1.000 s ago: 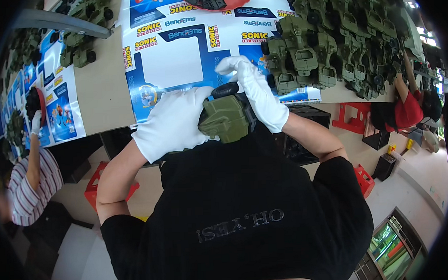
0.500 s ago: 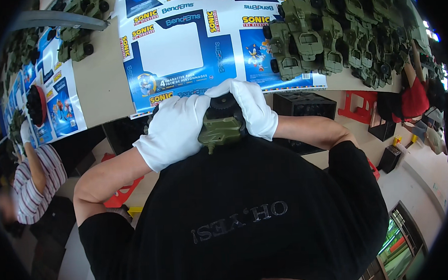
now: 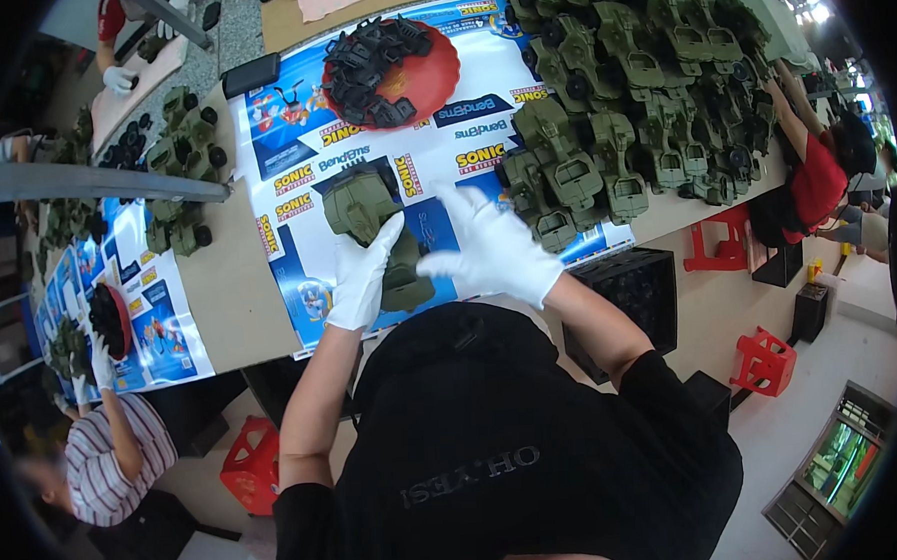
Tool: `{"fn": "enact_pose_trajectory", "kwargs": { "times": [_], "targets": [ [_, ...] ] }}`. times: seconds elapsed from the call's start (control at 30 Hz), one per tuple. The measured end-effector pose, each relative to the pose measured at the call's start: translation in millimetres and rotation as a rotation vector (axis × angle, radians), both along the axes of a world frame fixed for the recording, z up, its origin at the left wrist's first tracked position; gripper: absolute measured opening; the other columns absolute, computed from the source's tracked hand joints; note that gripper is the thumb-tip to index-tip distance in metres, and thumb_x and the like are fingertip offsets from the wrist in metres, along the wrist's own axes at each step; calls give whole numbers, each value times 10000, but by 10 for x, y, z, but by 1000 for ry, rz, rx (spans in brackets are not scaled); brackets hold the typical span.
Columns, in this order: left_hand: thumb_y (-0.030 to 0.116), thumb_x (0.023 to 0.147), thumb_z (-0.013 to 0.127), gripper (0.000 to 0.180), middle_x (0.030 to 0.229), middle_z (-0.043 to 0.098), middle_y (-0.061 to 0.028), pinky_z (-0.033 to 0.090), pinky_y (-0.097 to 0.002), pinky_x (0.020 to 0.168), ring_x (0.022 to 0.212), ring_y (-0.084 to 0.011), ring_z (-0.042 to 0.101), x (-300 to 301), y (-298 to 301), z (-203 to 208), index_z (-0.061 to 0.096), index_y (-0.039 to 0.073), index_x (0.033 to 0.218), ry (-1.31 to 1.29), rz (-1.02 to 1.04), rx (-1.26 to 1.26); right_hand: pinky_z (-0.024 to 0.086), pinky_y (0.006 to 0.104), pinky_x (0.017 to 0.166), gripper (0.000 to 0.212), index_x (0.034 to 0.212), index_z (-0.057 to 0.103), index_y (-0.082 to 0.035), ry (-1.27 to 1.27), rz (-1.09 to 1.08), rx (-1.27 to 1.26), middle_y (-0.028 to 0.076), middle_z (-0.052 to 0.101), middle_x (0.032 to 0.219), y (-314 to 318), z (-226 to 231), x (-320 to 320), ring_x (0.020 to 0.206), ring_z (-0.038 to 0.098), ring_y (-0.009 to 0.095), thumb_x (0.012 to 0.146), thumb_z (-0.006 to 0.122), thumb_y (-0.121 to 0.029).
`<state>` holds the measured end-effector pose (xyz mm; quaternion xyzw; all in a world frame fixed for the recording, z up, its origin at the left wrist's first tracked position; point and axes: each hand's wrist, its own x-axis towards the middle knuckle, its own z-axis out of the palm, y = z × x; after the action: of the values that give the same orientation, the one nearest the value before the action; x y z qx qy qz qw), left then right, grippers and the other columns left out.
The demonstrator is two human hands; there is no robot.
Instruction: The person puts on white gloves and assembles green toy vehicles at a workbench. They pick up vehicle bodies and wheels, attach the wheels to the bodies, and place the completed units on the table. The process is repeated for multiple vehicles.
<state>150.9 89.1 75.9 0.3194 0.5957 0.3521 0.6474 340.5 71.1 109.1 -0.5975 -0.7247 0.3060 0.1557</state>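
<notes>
We best hold the green vehicle [image 3: 353, 202] steady, left hand [image 3: 359, 279] clamped on it, right hand's [image 3: 499, 246] fingers apart

Noted around the flat beige worktable [image 3: 238, 309]: a black rectangular plastic crate [image 3: 624, 297] below its near edge, a red plastic stool [image 3: 261, 476] on the floor before it, a co-worker in a striped short-sleeved shirt [image 3: 124, 459] at its left, another in a red top [image 3: 817, 196] at its right.
</notes>
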Motion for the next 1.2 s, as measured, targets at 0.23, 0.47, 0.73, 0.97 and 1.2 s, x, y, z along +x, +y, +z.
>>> {"fn": "enact_pose_trajectory", "kwargs": {
  "times": [0.23, 0.47, 0.73, 0.97, 1.2],
  "targets": [
    [197, 869, 685, 626, 1290, 496, -91, 381, -328, 1016, 1193, -176, 482, 593, 339, 225, 340, 80, 1378, -244, -37, 150, 449, 455, 930, 888, 1376, 371, -38, -40, -181, 176, 273, 433, 1258, 30, -200, -99, 1117, 496, 433, 624, 762, -304],
    [300, 915, 633, 716, 1364, 444, -169, 347, -328, 1034, 1240, -214, 447, 356, 579, 352, 258, 46, 1469, -42, -159, 165, 465, 459, 917, 811, 1310, 464, -54, -96, -460, 306, 250, 485, 1217, 1955, -399, 752, 1103, 531, 404, 636, 766, -388],
    [220, 914, 620, 493, 1186, 587, -146, 413, -297, 965, 1110, -202, 538, -837, 292, -673, 476, -24, 1317, 262, 22, -30, 477, 428, 929, 757, 1210, 548, -3, -449, -579, 12, 249, 578, 1200, 3037, -1279, 1430, 1106, 580, 378, 699, 674, -547],
    [287, 836, 620, 390, 1128, 636, -187, 489, -439, 882, 1004, -370, 623, -1855, 1140, -707, 618, 26, 1127, 1196, -100, 64, 450, 452, 919, 624, 1252, 534, -68, -805, -411, 210, 184, 504, 1305, 2691, -973, 926, 1179, 510, 338, 783, 661, -460],
    [429, 741, 735, 776, 1329, 480, -241, 470, -438, 935, 1195, -328, 527, -2791, 1155, -335, 437, -13, 1305, 1659, 108, -252, 443, 400, 970, 500, 1203, 622, -66, -435, -230, 165, 177, 521, 1328, 2073, -1011, 565, 1185, 526, 333, 834, 639, -403]
  ]
}}
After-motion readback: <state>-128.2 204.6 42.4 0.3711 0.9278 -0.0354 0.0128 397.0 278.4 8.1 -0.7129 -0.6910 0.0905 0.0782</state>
